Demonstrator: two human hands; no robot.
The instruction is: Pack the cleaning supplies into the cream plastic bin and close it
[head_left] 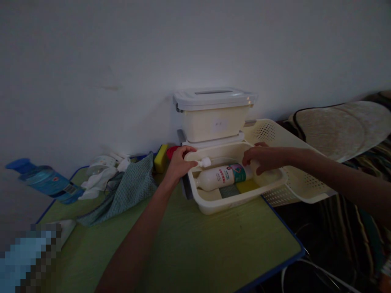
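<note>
A cream plastic tub (210, 208) stands on the green table, with a white pump bottle (214, 179) lying on its side inside it. My left hand (179, 162) grips the tub's left back rim, its thumb inside by the white pump nozzle (205, 162). At the bottle's right end, my right hand (259, 158) has its fingers curled over the base; part of the grip is hidden. Beneath the bottle show a yellow piece (247, 186) and a dark grey patch (229, 191), partly covered.
Behind the tub sits a lidded cream box (214, 122) against the wall. A perforated basket (308, 195) overhangs the table's right side. Leftward are a yellow sponge (161, 158), a grey-green cloth (134, 183), white crumpled items (100, 177) and a tilted blue bottle (50, 183).
</note>
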